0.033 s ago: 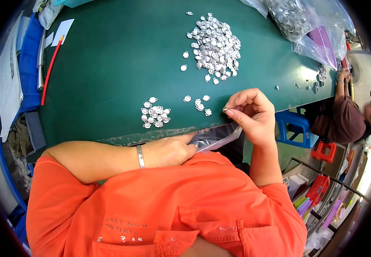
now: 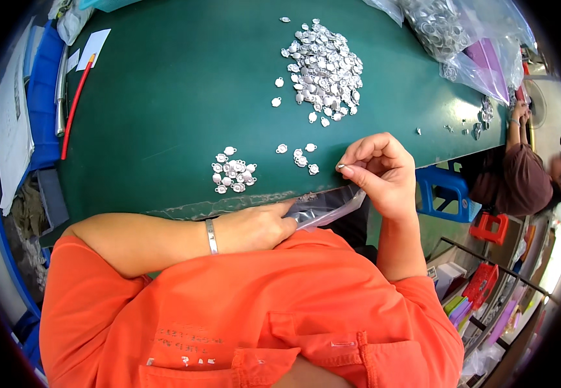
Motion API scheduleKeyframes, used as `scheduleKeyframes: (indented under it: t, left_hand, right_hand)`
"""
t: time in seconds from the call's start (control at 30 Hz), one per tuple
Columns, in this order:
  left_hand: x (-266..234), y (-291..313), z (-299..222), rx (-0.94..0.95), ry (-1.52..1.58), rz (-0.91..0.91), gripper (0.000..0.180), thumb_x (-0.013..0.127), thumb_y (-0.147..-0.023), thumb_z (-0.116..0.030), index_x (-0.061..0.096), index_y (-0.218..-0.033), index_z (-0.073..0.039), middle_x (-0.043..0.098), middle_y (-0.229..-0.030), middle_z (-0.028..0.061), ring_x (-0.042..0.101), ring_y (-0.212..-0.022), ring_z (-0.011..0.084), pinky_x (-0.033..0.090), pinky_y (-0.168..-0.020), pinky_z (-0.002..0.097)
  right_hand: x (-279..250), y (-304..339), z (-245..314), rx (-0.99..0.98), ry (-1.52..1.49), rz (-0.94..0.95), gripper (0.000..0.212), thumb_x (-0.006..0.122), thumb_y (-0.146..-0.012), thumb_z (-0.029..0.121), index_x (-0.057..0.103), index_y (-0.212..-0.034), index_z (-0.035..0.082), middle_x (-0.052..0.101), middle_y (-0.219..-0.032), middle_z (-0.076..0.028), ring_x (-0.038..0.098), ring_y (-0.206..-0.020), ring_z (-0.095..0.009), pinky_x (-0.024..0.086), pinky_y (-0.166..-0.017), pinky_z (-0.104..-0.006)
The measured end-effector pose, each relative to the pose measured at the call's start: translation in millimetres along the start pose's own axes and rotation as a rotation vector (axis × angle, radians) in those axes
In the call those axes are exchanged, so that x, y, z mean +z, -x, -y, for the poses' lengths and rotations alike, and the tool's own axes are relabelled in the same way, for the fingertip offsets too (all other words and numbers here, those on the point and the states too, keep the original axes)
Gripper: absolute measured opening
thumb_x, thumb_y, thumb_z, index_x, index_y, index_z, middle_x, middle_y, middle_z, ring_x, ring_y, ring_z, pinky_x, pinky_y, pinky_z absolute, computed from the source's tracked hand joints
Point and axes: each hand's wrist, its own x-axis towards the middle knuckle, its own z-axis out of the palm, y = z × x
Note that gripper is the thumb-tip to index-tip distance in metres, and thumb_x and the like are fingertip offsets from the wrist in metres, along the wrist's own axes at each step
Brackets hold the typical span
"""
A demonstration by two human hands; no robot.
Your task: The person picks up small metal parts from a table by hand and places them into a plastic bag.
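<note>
A small metal piece (image 2: 340,166) is pinched between the thumb and forefinger of my right hand (image 2: 384,173), just over the table's near edge. My left hand (image 2: 254,229) lies close to my body, its fingers closed at the mouth of a clear plastic bag (image 2: 333,211) that hangs open below the edge. Part of that grip is hidden. In front of my left hand sits a small cluster of silvery round metal charms (image 2: 234,173), each with a loop. Several loose charms (image 2: 300,160) lie between it and my right hand. Farther back is a large heap of the same charms (image 2: 324,71).
The green tabletop (image 2: 177,90) carries a red pen (image 2: 77,107) and white paper at left, beside a blue tray (image 2: 42,97). At far right stands a clear bag of metal rings (image 2: 437,32). Beyond are blue (image 2: 447,194) and red stools and another person (image 2: 513,178).
</note>
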Motion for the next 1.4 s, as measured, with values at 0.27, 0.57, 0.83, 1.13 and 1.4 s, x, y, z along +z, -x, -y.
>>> scheduleKeyframes:
  t: [0.27,0.57,0.83,1.13,1.4]
  left_hand:
    - [-11.2,-1.5,-6.8,-0.191,0.140,0.223,0.015,0.054,-0.083,-0.007,0.058,-0.086,0.007,0.032,-0.143,0.0364,0.047,-0.124,0.0449,0.045,-0.097,0.0399]
    - [-2.7,0.5,-3.2,-0.152,0.116,0.164,0.015,0.054,-0.083,-0.007,0.057,-0.085,0.007,0.034,-0.142,0.0359,0.049,-0.121,0.0446,0.046,-0.097,0.0387]
    - [-8.1,-1.0,-6.0,-0.147,0.136,0.147,0.015,0.054,-0.083,-0.007,0.058,-0.086,0.008,0.039,-0.137,0.0352,0.051,-0.118,0.0436,0.046,-0.095,0.0393]
    - [-5.6,-0.3,-5.2,-0.123,0.085,0.122,0.015,0.055,-0.082,-0.007,0.059,-0.084,0.008,0.041,-0.135,0.0344,0.055,-0.114,0.0425,0.049,-0.090,0.0387]
    - [-3.6,0.6,-3.5,-0.113,0.092,0.104,0.014,0.055,-0.081,-0.007,0.058,-0.082,0.007,0.041,-0.135,0.0349,0.054,-0.114,0.0433,0.048,-0.091,0.0384]
  right_hand:
    - [-6.7,-8.5,16.0,-0.107,0.495,0.314,0.018,0.067,-0.074,-0.011,0.066,-0.088,0.001,0.068,-0.082,-0.006,0.063,-0.076,-0.018,0.049,-0.067,-0.0286]
    - [25.8,-29.8,-1.8,-0.440,0.886,0.129,0.015,0.068,-0.073,-0.006,0.063,-0.085,0.001,0.058,-0.086,-0.009,0.056,-0.079,-0.028,0.047,-0.069,-0.0368]
    - [8.8,-16.3,15.2,-0.259,0.653,0.318,0.015,0.068,-0.072,-0.008,0.062,-0.083,0.001,0.064,-0.083,-0.009,0.060,-0.075,-0.027,0.049,-0.070,-0.0336]
    - [14.6,-13.4,-1.0,-0.384,0.745,-0.006,0.020,0.071,-0.070,-0.009,0.062,-0.083,0.003,0.065,-0.079,-0.007,0.062,-0.071,-0.025,0.049,-0.062,-0.0330]
    - [6.8,-13.7,8.0,-0.379,0.944,0.016,0.016,0.071,-0.072,-0.006,0.063,-0.082,0.003,0.064,-0.080,-0.008,0.060,-0.070,-0.026,0.048,-0.063,-0.0330]
